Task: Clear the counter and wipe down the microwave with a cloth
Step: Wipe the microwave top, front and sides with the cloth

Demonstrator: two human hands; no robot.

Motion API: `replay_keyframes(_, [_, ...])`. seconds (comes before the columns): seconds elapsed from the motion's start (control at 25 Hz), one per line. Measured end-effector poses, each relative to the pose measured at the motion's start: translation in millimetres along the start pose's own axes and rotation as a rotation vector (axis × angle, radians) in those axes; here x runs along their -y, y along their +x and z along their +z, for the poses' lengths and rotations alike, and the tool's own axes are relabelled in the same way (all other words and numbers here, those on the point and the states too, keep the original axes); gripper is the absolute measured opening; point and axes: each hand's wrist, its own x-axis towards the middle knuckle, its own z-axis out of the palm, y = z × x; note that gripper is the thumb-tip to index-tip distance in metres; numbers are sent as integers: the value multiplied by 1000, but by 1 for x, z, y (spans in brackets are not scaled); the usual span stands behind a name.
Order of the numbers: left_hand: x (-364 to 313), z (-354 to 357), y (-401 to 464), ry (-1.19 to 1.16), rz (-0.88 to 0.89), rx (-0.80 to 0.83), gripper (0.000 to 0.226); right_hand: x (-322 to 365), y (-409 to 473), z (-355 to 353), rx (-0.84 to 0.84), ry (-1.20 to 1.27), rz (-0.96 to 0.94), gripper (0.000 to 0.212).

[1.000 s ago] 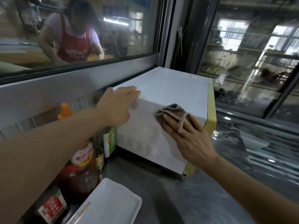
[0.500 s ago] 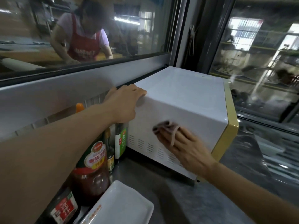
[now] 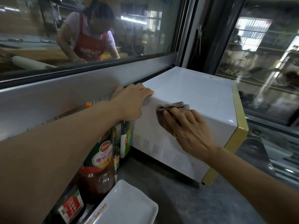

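Both hands are on the white microwave (image 3: pixel 191 94), which stands on the grey counter (image 3: pixel 186 206) right of centre in the frame, its yellow-trimmed front (image 3: pixel 239 143) turned toward the right edge. Left hand (image 3: pixel 131 102) sits at the upper back corner of the casing, left of centre, its fingers curled over the top edge and gripping it. Right hand (image 3: pixel 189 131) lies flat against the near side panel with its fingers straight and spread, pressing a brown cloth (image 3: pixel 168 113) to the panel; the folded end of the cloth pokes out above the fingertips, just under the top edge (the rest is hidden beneath the palm). A row of vent slots (image 3: pixel 163 151) runs along the lower part of that panel, below the right hand.

At lower left, under the left forearm, stand several condiment bottles: a large red sauce bottle (image 3: pixel 100 165) with an orange cap, a thin dark bottle (image 3: pixel 115 152) beside it, and a green-labelled bottle (image 3: pixel 127 139) just beside the microwave's back corner. A dark jar with a red label (image 3: pixel 71 207) sits nearest the bottom edge. A white rectangular tray (image 3: pixel 129 206) rests on the counter at bottom centre. In the upper left of the frame, behind a window (image 3: pixel 145 38), a person in a red apron (image 3: pixel 87 46) leans over a work surface.
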Motion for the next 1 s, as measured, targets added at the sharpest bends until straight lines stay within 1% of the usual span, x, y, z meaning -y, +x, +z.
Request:
replay_keyframes(0.08, [0, -1, 0, 8, -1, 16, 76, -3, 2, -7, -4, -5, 46, 53])
replay_keyframes(0.24, [0, -4, -1, 26, 5, 69, 77, -4, 3, -19, 56, 12, -2, 49])
replay_keyframes(0.32, [-2, -5, -3, 27, 2, 129, 79, -7, 6, -29, 51, 73, 37, 45])
replay_keyframes(0.36, [-4, -4, -5, 22, -4, 157, 79, -9, 6, -35, 40, 134, 77, 46])
replay_keyframes(0.48, [-11, -4, -14, 18, -4, 164, 78, -18, -5, -56, -7, 273, 170, 64])
replay_keyframes(0.52, [-12, -6, -17, 29, 3, 149, 77, -21, -7, -63, -19, 281, 201, 63])
replay_keyframes(0.6, [-12, -13, -20, 46, -4, 120, 77, -31, -3, -71, -39, 321, 328, 42])
replay_keyframes(0.64, [-11, -17, -20, 54, -12, 111, 78, -35, 0, -69, -38, 332, 350, 33])
replay_keyframes(0.68, [-10, -20, -19, 65, -17, 104, 79, -36, 5, -65, -43, 292, 309, 30])
replay_keyframes(0.8, [-5, -19, -16, 65, -30, 107, 81, -23, -1, -35, -20, 74, 46, 42])
replay_keyframes(0.92, [4, -15, -10, 60, -26, 136, 81, -16, -21, -18, 53, -83, -33, 53])
replay_keyframes(1.0, [11, -13, -7, 22, -17, 142, 78, -17, -20, -13, 35, -122, -76, 54])
